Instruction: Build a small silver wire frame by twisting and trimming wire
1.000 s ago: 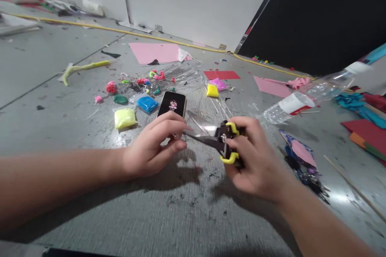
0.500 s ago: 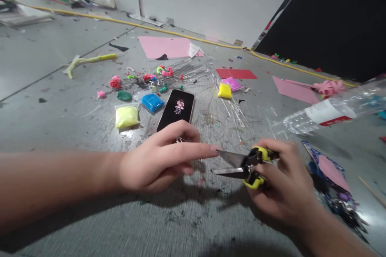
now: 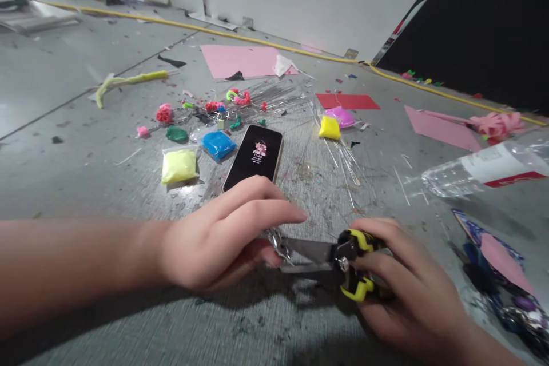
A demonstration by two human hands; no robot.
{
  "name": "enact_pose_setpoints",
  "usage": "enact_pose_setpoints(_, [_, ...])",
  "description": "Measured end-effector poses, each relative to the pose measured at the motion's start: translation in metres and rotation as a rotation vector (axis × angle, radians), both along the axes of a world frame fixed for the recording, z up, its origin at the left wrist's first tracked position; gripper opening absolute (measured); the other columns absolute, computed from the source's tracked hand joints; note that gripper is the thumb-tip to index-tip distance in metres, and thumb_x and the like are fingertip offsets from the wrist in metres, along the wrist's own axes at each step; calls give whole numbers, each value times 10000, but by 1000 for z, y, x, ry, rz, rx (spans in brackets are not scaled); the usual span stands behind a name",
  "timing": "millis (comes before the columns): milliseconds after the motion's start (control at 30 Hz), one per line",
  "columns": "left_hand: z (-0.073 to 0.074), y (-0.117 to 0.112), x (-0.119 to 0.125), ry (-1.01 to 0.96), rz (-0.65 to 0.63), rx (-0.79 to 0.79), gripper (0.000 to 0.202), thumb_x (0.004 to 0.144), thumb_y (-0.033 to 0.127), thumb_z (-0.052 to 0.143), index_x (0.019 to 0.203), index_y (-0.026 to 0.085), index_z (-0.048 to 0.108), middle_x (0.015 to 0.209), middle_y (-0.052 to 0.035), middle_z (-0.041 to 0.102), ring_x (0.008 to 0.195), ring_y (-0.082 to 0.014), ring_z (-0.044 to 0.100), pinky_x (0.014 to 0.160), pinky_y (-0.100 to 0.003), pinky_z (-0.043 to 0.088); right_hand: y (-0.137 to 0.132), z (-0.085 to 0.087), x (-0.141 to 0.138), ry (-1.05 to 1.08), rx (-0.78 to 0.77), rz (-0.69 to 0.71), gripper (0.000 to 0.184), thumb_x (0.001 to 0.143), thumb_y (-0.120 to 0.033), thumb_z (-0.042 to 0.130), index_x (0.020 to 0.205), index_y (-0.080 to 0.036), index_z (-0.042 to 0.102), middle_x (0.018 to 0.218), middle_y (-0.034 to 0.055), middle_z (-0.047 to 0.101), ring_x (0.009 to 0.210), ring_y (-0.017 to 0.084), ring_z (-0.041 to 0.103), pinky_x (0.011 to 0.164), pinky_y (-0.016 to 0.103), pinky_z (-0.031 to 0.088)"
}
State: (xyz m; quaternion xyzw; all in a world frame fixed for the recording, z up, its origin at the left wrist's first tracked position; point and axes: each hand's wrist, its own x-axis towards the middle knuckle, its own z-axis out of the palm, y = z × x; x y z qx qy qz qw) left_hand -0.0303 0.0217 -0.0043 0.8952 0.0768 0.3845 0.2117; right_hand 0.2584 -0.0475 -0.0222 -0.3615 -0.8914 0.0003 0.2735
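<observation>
At lower centre, the yellow-handled scissors (image 3: 338, 260) are gripped in the right hand (image 3: 412, 291), blades closing on a small shiny piece (image 3: 274, 238) pinched by the left hand (image 3: 223, 240). Fingertips sit touching the blades; a slip could nick them.

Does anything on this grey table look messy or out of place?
Yes. A clear plastic bottle lies tipped on its side at the right, and thin clear plastic slivers plus coloured scraps are scattered around the black smartphone.
</observation>
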Motion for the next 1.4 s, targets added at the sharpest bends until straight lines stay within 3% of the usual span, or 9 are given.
enact_pose_setpoints(167, [-1,-2,1,-4,42,-32,288,1003,212,524,1259,85,495,1039,-148,583,919,-195,594,748,-306,586,-3,-2,0,45,-82,-33,171,772,-96,542,858,-221,462,1181,114,603,977,209,639,795,357,556])
enact_pose_setpoints(367, [-1,-4,3,-38,23,-136,107,961,142,548,1055,164,502,938,-77,527,781,-154,530,671,-273,547,-5,2,-3,49,-105,-44,165,784,-136,530,910,-238,501,1126,124,711,975,239,734,781,376,613])
enact_pose_setpoints(600, [2,-4,2,7,-19,-167,197,900,82,568,1009,198,452,911,-51,504,761,-152,506,618,-258,506,-7,8,-5,43,-214,-34,204,783,-202,586,939,-274,476,1102,90,771,928,255,777,691,364,649])
enact_pose_setpoints(667, [4,-5,2,16,-32,-181,229,877,50,569,990,199,437,900,-44,508,731,-136,496,590,-238,487,-10,9,-6,72,-276,-55,259,799,-207,594,1006,-278,456,1141,89,764,968,253,774,705,353,656])
enact_pose_setpoints(767, [5,-8,3,-15,-17,-191,226,873,35,570,980,189,444,895,-47,528,730,-128,502,599,-230,487,-17,9,-8,32,-361,-120,458,859,-213,556,1298,-251,431,1211,117,738,1011,252,765,765,367,659])
enact_pose_setpoints(833, [4,-11,4,-43,-8,-206,203,888,45,569,995,179,460,911,-64,558,764,-134,533,633,-237,506,-21,10,-9,-36,-342,-148,530,910,-250,522,1419,-222,378,1223,138,729,1015,263,762,783,389,659])
enact_pose_setpoints(933, [1,-17,6,-74,49,-298,146,932,79,542,1002,183,468,916,-72,602,776,-138,569,670,-258,527,-27,9,-8,-92,-265,-154,481,957,-322,513,1411,-209,402,1197,149,734,1011,273,761,807,404,659])
enact_pose_setpoints(1100, [7,-23,10,-82,110,-519,72,990,225,540,945,176,513,809,-27,588,622,-99,533,563,-225,476,-31,9,-5,-153,-264,-166,528,973,-384,529,1457,-232,384,1274,141,714,1071,273,748,860,400,657])
enact_pose_setpoints(1400, [20,-21,12,-103,247,-509,81,961,208,573,897,165,548,713,18,538,605,-93,459,530,-204,413,-27,22,-13,-64,-224,-140,430,1005,-420,460,1400,-251,461,1203,132,756,1018,281,770,749,398,683])
